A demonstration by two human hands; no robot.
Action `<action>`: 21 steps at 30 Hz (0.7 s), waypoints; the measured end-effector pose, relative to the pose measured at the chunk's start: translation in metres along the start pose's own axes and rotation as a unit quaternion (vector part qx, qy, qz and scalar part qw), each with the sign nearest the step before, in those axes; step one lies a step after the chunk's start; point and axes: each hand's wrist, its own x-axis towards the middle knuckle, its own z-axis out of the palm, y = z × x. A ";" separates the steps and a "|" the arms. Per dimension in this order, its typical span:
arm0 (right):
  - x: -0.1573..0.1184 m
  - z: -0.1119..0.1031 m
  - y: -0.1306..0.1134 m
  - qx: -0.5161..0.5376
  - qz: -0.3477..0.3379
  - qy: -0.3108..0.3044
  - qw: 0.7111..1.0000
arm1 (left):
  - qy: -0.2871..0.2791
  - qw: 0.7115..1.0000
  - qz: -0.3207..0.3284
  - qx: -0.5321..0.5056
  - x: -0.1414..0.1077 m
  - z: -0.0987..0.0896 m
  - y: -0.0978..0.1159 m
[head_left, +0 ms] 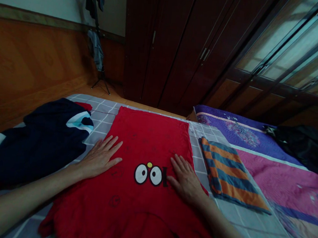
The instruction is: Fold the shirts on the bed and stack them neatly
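Observation:
A red T-shirt [149, 140] lies spread on the bed, its hem at the far end and its neckline close to me. Two cartoon eyes and a small yellow spot are printed on its chest. My left hand [102, 156] rests flat on the shirt's left side, fingers spread. On the right side, my right hand [184, 176] presses flat beside the print, covering part of some dark lettering. Neither hand grips anything. The sleeves look bunched near the bottom of the view.
Dark navy clothing [41, 142] lies heaped at the left. A folded orange and grey striped garment [232, 172] lies at the right on the grey checked sheet [250, 221]. Beyond are a purple and pink bed cover [270, 171], a black garment [305, 145], a wardrobe [170, 43] and a coat stand [96, 22].

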 end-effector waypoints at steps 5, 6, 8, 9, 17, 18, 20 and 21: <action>0.000 -0.003 -0.010 -0.027 0.097 0.026 0.995 | -0.002 0.999 0.035 0.009 -0.015 -0.003 0.001; 0.000 -0.005 -0.030 -0.007 0.049 0.014 0.999 | -0.001 0.999 0.053 0.008 -0.017 -0.003 0.003; 0.000 -0.008 -0.070 0.045 -0.093 -0.020 0.994 | -0.002 0.997 0.078 -0.001 -0.022 -0.004 0.005; 0.001 -0.009 -0.085 0.070 -0.165 -0.043 0.983 | -0.002 0.997 0.079 -0.008 -0.026 -0.006 0.004; 0.027 -0.012 -0.071 0.038 -0.019 -0.064 0.997 | -0.059 0.988 -0.075 -0.119 -0.086 -0.046 -0.045; 0.027 -0.014 -0.074 0.047 -0.020 -0.071 0.996 | -0.081 0.983 -0.086 -0.144 -0.093 -0.050 -0.047; 0.025 -0.019 -0.091 0.082 -0.068 -0.099 0.989 | -0.111 0.970 -0.093 -0.196 -0.104 -0.055 -0.044; 0.024 -0.022 -0.103 0.102 -0.097 -0.114 0.983 | -0.116 0.963 -0.091 -0.224 -0.107 -0.055 -0.040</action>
